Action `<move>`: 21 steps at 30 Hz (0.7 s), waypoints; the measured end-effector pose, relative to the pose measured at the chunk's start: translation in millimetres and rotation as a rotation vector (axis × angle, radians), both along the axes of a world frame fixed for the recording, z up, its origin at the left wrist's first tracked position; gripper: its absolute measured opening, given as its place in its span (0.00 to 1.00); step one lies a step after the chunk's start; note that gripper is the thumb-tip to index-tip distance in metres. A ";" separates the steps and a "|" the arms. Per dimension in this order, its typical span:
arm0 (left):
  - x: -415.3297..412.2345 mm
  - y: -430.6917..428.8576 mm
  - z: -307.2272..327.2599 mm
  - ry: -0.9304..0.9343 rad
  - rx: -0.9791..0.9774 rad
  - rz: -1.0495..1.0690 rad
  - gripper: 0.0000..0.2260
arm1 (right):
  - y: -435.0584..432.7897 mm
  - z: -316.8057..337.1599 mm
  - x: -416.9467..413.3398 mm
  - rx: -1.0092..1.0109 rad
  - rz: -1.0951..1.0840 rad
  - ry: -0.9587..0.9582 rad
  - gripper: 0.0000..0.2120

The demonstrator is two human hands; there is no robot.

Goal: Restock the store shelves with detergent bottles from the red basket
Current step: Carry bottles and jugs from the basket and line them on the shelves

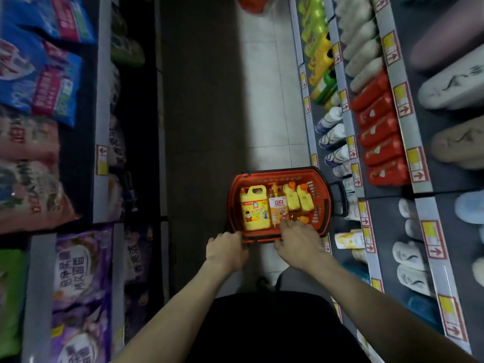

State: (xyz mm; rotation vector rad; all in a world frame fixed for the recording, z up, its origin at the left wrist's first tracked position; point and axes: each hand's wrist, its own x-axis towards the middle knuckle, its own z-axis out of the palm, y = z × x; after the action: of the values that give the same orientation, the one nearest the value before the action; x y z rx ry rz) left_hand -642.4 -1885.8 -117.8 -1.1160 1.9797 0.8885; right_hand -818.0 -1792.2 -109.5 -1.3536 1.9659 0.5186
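While the left hand (226, 254) grips the red basket (232, 203), the open right hand (298, 244) touches its yellow bottles (255, 210).

The basket (262, 240) stood on the aisle floor (264, 100) between the left shelving (100, 113) and the right shelving (416, 142), nearer the right. Inside, a handled jug (255, 212) lay leftmost, a pump bottle (279, 208) beside it, and two small bottles (298, 198) to the right. The left hand (226, 251) lay at the near left corner, and the right hand (298, 242) reached over the near rim.

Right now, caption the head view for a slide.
Left hand on near rim of the red basket, right hand reaching in among yellow detergent bottles.
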 end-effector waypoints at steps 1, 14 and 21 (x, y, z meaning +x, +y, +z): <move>-3.2 -8.1 -5.8 -0.013 0.020 -0.013 0.15 | -8.7 -4.0 -3.4 0.007 -0.004 -0.004 0.24; -66.2 -56.2 -150.3 -0.131 0.083 0.012 0.16 | -52.3 -135.9 -76.6 0.144 0.041 -0.069 0.25; -97.6 -36.7 -259.1 -0.151 0.088 0.125 0.19 | -55.0 -249.9 -99.6 0.219 0.087 -0.123 0.24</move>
State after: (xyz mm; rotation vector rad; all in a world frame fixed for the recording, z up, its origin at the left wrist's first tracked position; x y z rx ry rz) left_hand -740.0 -1922.5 -376.9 -1.2298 1.7477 0.9181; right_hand -917.6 -1847.2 -359.4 -1.3044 1.7034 0.6560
